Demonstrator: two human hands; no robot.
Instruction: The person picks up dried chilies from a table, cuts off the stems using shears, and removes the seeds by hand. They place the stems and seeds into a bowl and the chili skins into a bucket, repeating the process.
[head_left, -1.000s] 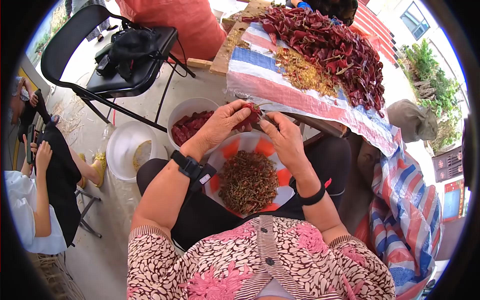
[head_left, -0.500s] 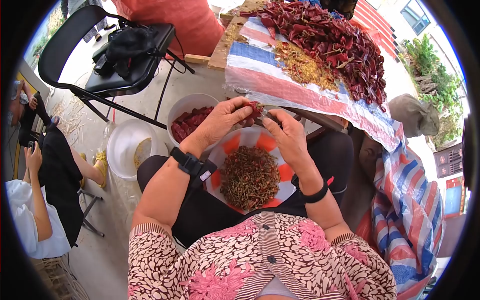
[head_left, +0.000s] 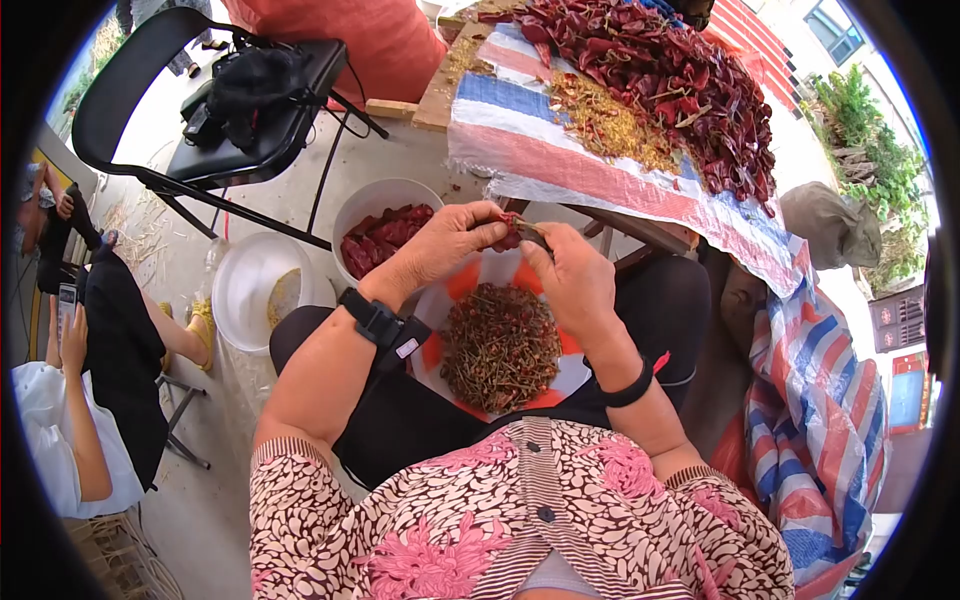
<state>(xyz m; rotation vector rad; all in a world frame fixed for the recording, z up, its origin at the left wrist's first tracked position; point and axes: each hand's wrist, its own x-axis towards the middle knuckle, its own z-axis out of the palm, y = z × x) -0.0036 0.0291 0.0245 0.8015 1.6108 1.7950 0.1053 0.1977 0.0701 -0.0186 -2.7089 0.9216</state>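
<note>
A dried red chili pepper (head_left: 510,220) is pinched in the fingers of my left hand (head_left: 450,243). My right hand (head_left: 577,275) is close beside it, thumb and forefinger closed on the chili's pale stem (head_left: 530,228). Whether anything else lies in the right palm is hidden. Below both hands, an orange-and-white basin (head_left: 432,362) rests between my legs. Inside it is a heap of chili stems (head_left: 500,345) with red bits mixed in. Just left of my left hand, a white bucket (head_left: 347,215) holds dark red chili pods (head_left: 385,240).
A striped sheet (head_left: 570,150) covers the table ahead, with piled dried chilies (head_left: 690,90) and yellow seeds (head_left: 610,120). To the left are a white tub (head_left: 235,295), a black folding chair (head_left: 240,150) and a seated person (head_left: 85,400) holding a phone.
My right hand has turned so its back shows more, and its fingers are now on the stem. The metal glint seen at its fingertips before is gone from sight.
</note>
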